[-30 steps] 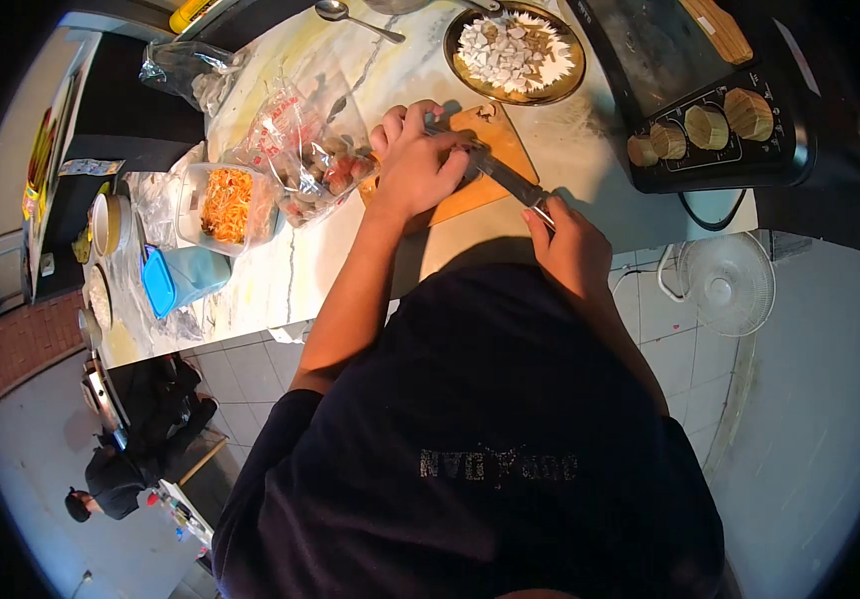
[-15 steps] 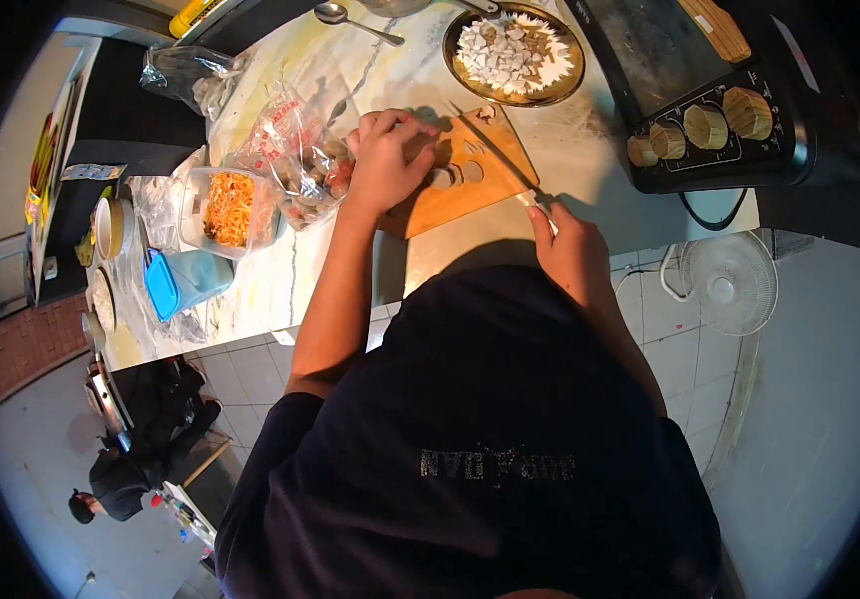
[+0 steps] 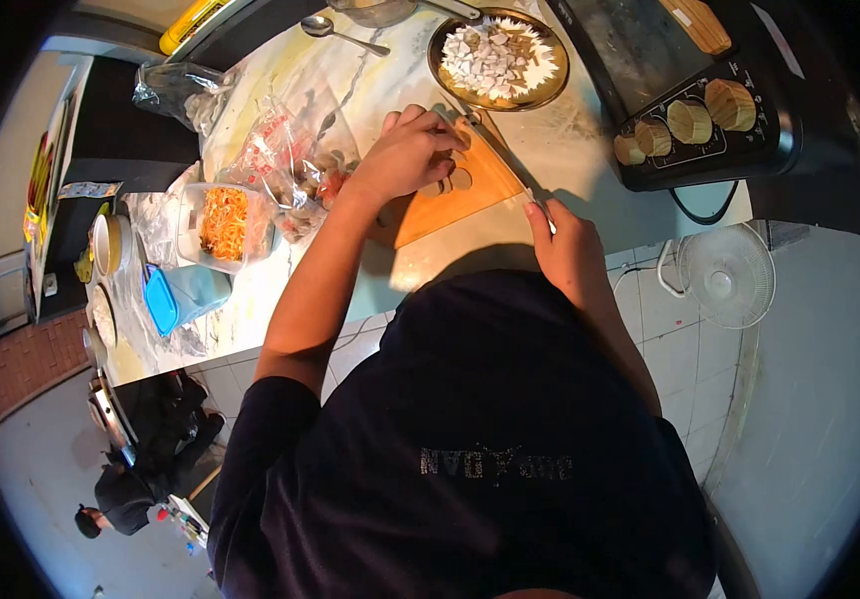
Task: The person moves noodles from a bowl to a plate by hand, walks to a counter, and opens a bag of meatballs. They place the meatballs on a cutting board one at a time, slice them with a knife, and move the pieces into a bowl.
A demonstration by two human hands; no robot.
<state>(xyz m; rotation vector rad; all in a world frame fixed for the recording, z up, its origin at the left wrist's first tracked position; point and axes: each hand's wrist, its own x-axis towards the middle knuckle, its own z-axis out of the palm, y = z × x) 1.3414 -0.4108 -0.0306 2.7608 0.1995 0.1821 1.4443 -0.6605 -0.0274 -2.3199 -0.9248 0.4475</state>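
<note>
My right hand [image 3: 567, 242] grips the handle of a knife [image 3: 529, 193], whose blade reaches up and left along the right side of an orange-brown cutting board [image 3: 455, 214]. Over the board's left part is my left hand [image 3: 413, 155], palm down, fingers bent but apart, with the fingertips close to a few thin round slices [image 3: 461, 179]. Nothing shows clearly in those fingers. Behind the board stands a round plate [image 3: 439, 75] heaped with pale chopped pieces [image 3: 495, 60].
A clear plastic bag [image 3: 295, 170] with lumpy contents lies left of the board. Farther left are a tub of orange shreds [image 3: 190, 235] and a blue-lidded container [image 3: 160, 299]. A spoon [image 3: 345, 35] lies at the back; a black appliance [image 3: 709, 135] stands right. Another person [image 3: 125, 494] is at lower left.
My left hand has shifted right and slightly up, over the slices, with its fingers more bent. The knife now lies nearer the board's right edge. The whole view has shifted slightly.
</note>
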